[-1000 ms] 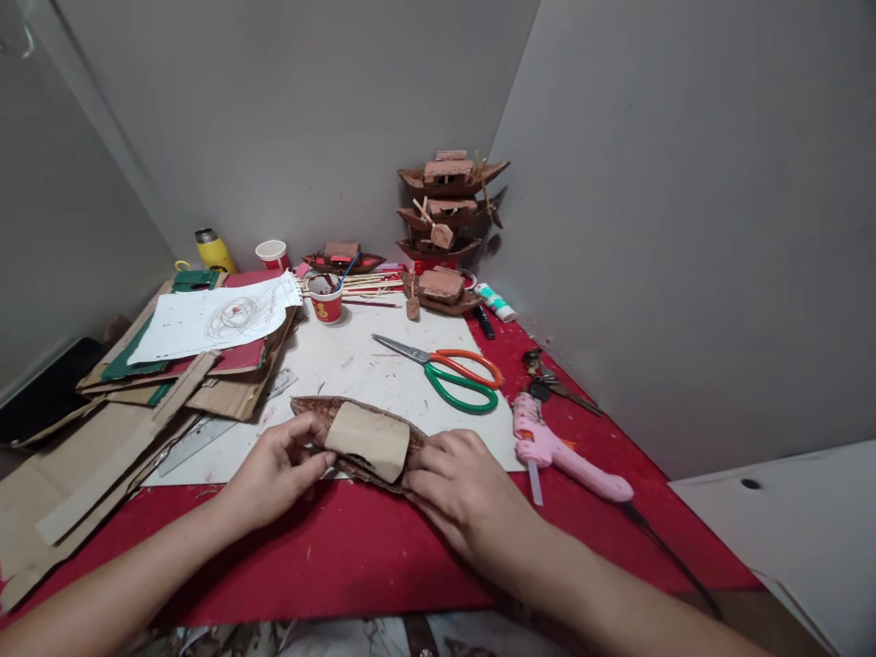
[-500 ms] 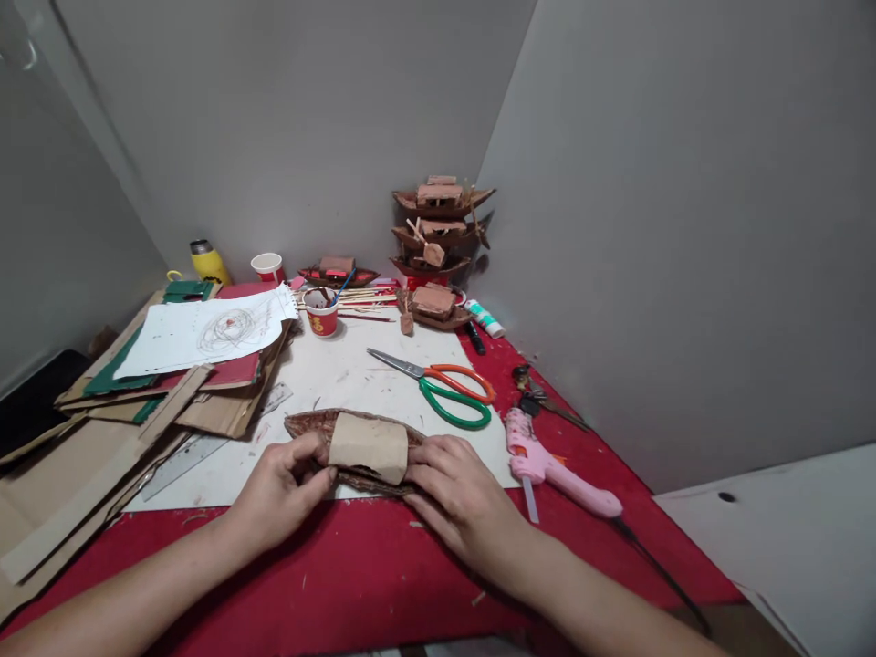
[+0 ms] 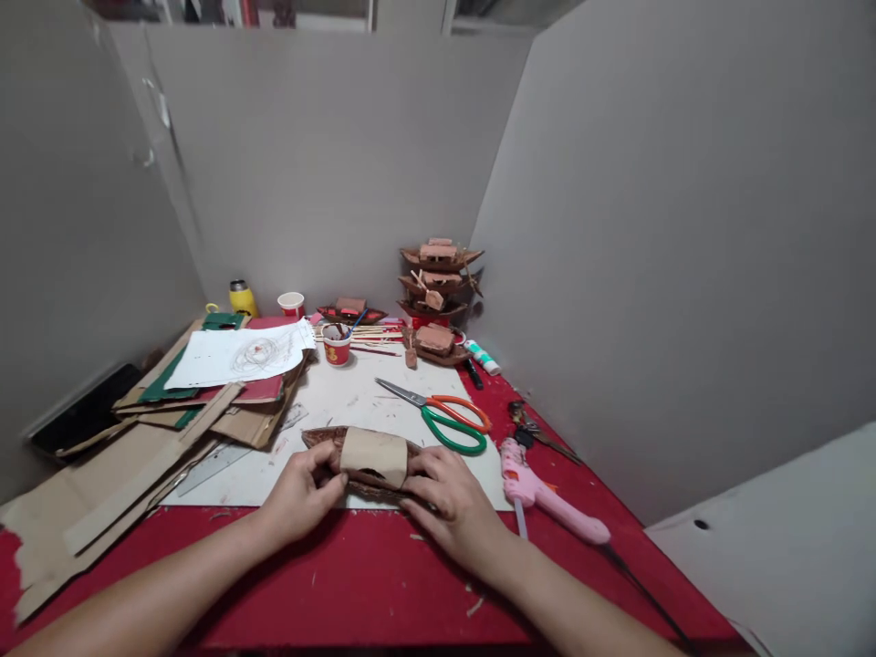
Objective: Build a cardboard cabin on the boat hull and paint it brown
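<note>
A small brown model boat [image 3: 321, 440] lies at the front edge of the white sheet, with a curved tan cardboard roof [image 3: 374, 453] over its middle. My left hand [image 3: 307, 488] is closed at the boat's left part, thumb and fingertips at the roof's left edge. At the right part, my right hand [image 3: 452, 502] has its fingers curled round the boat beside the roof's right edge. The fingers partly hide both sides of the hull. Behind the boat lie scissors [image 3: 438, 415] with one orange and one green handle, apart from both hands.
A pink glue gun [image 3: 554, 506] with a cord lies right on the red tabletop [image 3: 328, 584]. Cardboard pieces [image 3: 137, 484] and a drawing sheet [image 3: 239, 356] are at left. Behind stand a paint-stained cup [image 3: 337, 349], sticks [image 3: 370, 336] and stacked model boats [image 3: 442, 265].
The camera view has tilted up, showing more of the wall top. Both hands stay at the boat, with the right fingers slightly shifted around its end.
</note>
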